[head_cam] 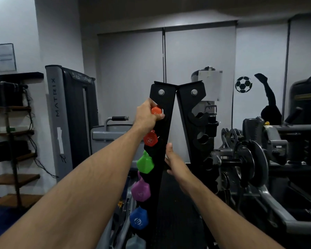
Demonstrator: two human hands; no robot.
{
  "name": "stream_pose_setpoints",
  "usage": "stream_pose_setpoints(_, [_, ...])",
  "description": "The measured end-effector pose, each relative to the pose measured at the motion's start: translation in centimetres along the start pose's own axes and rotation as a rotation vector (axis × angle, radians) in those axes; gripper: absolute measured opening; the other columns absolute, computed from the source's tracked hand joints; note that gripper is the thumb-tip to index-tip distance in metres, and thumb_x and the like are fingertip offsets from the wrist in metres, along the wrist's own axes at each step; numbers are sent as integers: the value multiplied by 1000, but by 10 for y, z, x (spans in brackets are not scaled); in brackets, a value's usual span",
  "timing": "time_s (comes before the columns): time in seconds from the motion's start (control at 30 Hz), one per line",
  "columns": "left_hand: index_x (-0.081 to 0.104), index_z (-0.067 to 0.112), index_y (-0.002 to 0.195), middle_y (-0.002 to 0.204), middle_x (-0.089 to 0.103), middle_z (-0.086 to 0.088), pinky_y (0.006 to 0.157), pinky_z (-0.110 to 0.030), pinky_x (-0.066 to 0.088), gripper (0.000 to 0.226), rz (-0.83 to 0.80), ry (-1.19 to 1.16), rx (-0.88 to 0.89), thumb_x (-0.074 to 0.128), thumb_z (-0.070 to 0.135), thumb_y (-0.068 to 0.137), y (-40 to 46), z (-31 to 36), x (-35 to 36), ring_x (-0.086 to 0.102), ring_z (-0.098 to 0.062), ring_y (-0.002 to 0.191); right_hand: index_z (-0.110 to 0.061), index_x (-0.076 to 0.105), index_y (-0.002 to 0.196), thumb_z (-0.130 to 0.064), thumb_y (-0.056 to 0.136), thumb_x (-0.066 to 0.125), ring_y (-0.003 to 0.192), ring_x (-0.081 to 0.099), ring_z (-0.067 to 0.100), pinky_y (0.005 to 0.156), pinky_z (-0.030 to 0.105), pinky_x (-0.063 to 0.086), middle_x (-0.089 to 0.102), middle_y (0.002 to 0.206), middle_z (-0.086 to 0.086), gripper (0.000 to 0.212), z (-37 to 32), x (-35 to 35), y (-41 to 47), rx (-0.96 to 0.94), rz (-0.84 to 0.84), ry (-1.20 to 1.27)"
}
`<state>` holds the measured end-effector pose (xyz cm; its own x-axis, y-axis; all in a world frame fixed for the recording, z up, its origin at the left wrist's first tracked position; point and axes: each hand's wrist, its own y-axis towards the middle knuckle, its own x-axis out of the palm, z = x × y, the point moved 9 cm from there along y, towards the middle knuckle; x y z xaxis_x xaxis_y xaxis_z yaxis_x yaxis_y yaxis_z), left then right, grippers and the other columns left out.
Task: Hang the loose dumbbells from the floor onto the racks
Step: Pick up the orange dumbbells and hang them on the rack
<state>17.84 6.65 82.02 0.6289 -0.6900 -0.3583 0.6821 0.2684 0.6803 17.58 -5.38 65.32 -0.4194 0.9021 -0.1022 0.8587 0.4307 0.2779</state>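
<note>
Two bare arms reach up to a black A-frame dumbbell rack (pixel 166 123).

Right hand (pixel 175 161) open, fingers flat against rack's inner edge, holding nothing. Left hand (pixel 146 115) closed around top orange dumbbell (pixel 156 110) at uppermost left slot. Below it hang a second orange dumbbell (pixel 150 139), green (pixel 145 163), purple (pixel 141 189), blue (pixel 138 218). Grey MATRIX machine (pixel 61 114) behind, left.
</note>
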Motion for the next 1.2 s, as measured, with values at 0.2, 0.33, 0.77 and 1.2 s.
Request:
stream_pose_setpoints(0.2, [55,17,109,112,65,-2,91,-36,54,33,-77,22,-58,81,18,87,2,-5,0,64,-20,104,-34,31,160,-76,94,24,151,36,16,125,47,27,38,164,-6,78,8,-3,3,13,32,14])
stream_pose_setpoints(0.33, [53,18,112,116,64,-3,85,-30,50,35,-81,17,-69,79,20,89,1,-6,2,63,-19,105,-33,29,161,-81,90,26,152,33,15,126,50,26,33,166,-6,86,9,-2,2,9,29,3])
stream_pose_setpoints(0.77, [48,16,139,118,56,2,85,-28,44,56,-130,43,-13,74,33,93,-5,-8,6,57,-15,104,-36,36,157,-64,104,23,131,41,4,113,38,35,48,146,-13,62,5,-5,-1,-13,21,-32])
stream_pose_setpoints(1.2, [41,14,150,148,51,-6,96,-27,37,59,-16,52,19,56,46,102,-34,0,-6,47,-11,123,-26,29,162,-57,105,38,129,36,-2,102,16,30,43,159,-5,66,-7,-13,-12,-146,102,-191])
